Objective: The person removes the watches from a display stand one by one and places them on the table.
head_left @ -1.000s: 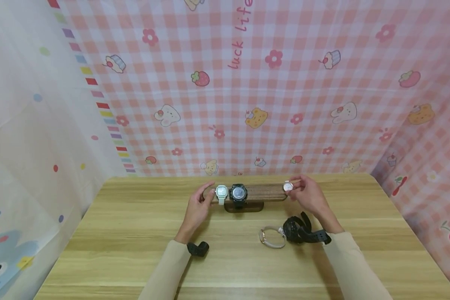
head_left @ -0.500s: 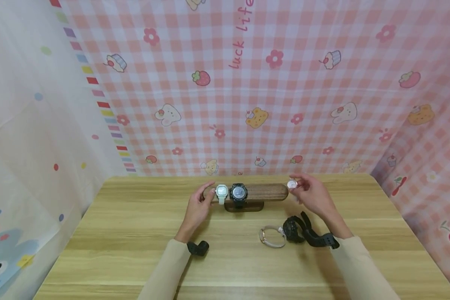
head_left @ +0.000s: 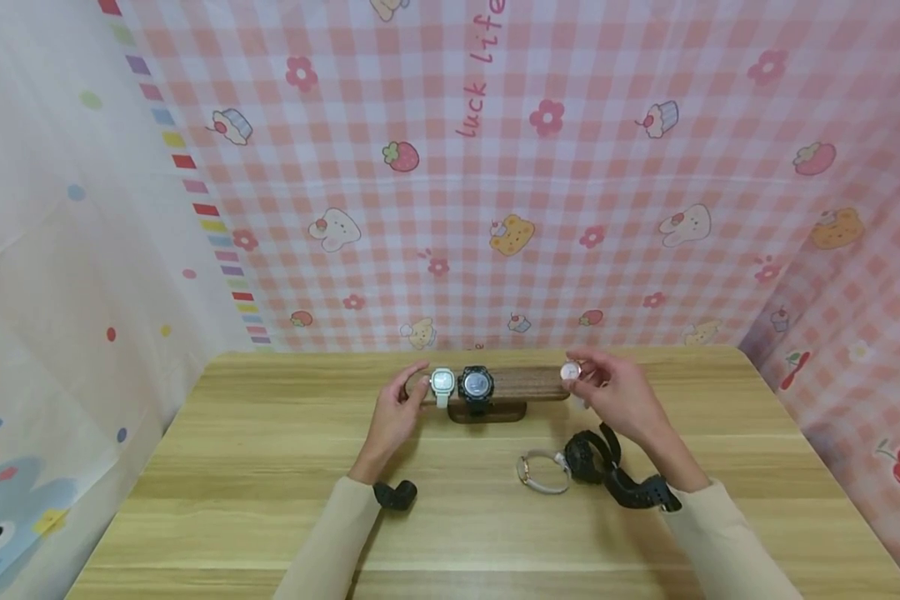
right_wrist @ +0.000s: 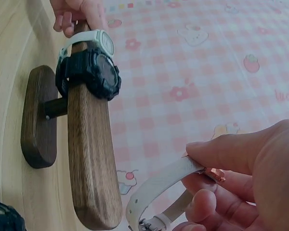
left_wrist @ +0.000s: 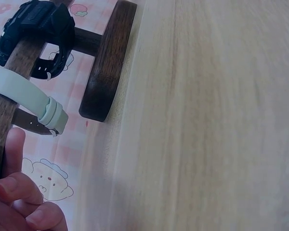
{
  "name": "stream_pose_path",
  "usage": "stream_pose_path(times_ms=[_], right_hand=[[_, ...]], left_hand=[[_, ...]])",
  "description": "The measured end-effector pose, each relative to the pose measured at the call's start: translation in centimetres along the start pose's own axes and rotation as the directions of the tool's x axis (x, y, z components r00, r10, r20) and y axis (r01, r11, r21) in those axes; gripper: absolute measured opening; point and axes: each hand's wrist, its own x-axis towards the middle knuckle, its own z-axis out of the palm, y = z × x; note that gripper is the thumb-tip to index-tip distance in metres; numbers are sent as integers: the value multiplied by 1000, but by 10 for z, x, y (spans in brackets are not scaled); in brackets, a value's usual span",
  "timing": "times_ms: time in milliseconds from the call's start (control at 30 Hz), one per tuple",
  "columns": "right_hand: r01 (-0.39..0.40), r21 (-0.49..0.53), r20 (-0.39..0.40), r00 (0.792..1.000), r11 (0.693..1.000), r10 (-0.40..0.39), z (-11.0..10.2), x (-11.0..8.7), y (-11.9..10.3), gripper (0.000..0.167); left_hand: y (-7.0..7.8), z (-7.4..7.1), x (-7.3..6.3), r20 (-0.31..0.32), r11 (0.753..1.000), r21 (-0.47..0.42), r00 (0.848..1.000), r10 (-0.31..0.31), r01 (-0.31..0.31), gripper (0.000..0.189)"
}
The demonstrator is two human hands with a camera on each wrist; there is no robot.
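Note:
A wooden watch stand [head_left: 531,383] stands near the back of the table; its bar carries a pale mint watch [head_left: 442,382] and a black digital watch [head_left: 477,384]. At the bar's left end my left hand [head_left: 392,414] grips the wood beside the mint watch, thumb in front. My right hand [head_left: 626,400] pinches a small white-strapped watch [head_left: 570,372] by its case at the other end. In the right wrist view, that watch's strap [right_wrist: 156,185] is a buckled loop, apart from the bar's rounded end [right_wrist: 98,211].
On the table [head_left: 465,542], a slim light-strapped watch [head_left: 546,472] lies before the stand. Touching it is a chunky black watch [head_left: 585,457], its strap reaching my right sleeve. Another black strap piece [head_left: 396,496] lies by my left sleeve. A checked cloth [head_left: 450,183] hangs behind.
My right hand moved the white-strapped watch rightward off the bar's end, then back left towards it. The black strap near my right sleeve has shifted. My left hand stays put.

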Motion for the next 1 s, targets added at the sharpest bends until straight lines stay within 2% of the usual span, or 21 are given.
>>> stream_pose_path(times_ms=[500,567,800,1000], right_hand=[[83,-9,53,995,996,-83,19,-12,-16,39],[92,0,64,994,996,-92,23,-14,-17,40],[144,-5,95,985,990,-143,36,-22,-21,37],[170,-4,129,977,985,-168,50,-28,-21,36]], left_hand=[[2,-1,0,11,999,-7,999,-39,39,36],[6,-1,-1,20,999,-1,999,-49,49,36],[39,-5,-12,47,999,9,998,-41,40,33],[43,-5,-14,45,999,8,998,-35,35,33]])
